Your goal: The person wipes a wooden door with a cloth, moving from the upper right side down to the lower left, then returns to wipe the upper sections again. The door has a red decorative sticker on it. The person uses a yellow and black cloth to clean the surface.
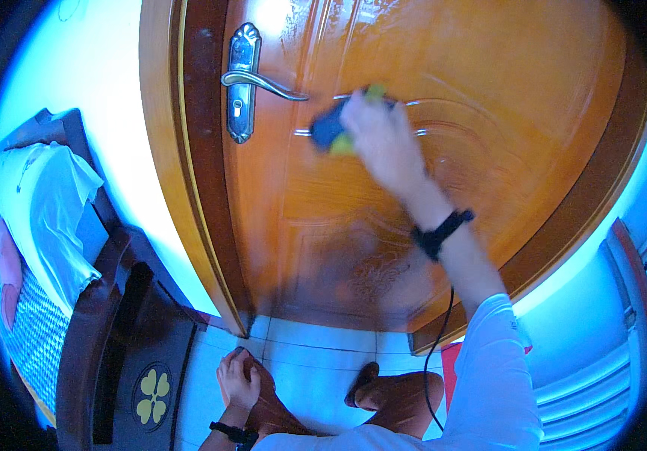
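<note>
My right hand (pixel 382 141) presses a dark blue and yellow-green cloth (pixel 328 125) against a brown wooden door (pixel 312 225). Motion blurs both the hand and the cloth, so the cloth's exact shape cannot be made out. Left of it, a silver lever handle (pixel 264 82) sticks out from an ornate metal lock plate (pixel 237 121). Wet-looking streaks shine on the upper door panel. Below, my left hand (pixel 239 379) rests on my bent left leg with its fingers somewhat apart and nothing held.
Close on the left stands a dark wooden bed frame (pixel 86 332) with a clover emblem, a white cloth (pixel 47 208) draped over its bedding. White slatted furniture (pixel 582 394) is at lower right. A black cable (pixel 433 344) hangs from my right wrist strap. The floor (pixel 317 389) is tiled.
</note>
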`<control>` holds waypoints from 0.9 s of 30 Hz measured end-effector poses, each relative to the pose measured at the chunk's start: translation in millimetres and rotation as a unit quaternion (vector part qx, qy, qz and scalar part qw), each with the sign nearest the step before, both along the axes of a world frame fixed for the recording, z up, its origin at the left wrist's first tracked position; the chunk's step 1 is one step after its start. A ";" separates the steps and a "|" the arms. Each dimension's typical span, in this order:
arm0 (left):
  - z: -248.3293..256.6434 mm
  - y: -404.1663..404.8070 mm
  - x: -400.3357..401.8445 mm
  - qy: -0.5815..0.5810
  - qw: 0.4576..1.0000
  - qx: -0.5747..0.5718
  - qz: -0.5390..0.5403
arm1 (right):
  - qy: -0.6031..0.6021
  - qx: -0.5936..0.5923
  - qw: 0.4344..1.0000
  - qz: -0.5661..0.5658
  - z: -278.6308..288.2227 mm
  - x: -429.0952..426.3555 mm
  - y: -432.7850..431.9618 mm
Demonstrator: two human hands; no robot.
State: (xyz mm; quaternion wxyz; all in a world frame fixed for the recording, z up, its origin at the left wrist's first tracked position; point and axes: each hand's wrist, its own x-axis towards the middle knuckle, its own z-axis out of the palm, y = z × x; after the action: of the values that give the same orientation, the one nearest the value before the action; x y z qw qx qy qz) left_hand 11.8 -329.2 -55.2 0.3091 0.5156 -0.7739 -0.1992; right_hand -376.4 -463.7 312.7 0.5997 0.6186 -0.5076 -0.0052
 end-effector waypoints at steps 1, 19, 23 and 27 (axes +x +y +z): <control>0.0 -1.4 -0.4 -0.006 1.000 0.009 0.002 | -0.060 -0.074 0.994 0.062 35.4 1.5 -6.6; 3.6 -0.1 5.6 -0.073 0.997 0.016 0.010 | 0.011 0.371 0.928 0.030 -196.0 22.9 16.0; 0.0 -0.7 4.5 -0.059 0.998 -0.025 0.005 | 0.000 0.154 0.976 0.151 -105.2 31.7 -13.2; -0.9 -5.5 1.4 -0.049 0.998 -0.031 -0.009 | -0.046 -0.051 0.988 0.139 17.4 51.4 -47.8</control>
State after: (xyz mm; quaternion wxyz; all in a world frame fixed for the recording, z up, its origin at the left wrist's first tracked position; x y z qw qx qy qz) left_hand 13.2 -334.7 -56.1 0.2849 0.5079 -0.7985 -0.1524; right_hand -325.0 -511.5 330.2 0.6016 0.6515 -0.4428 0.1327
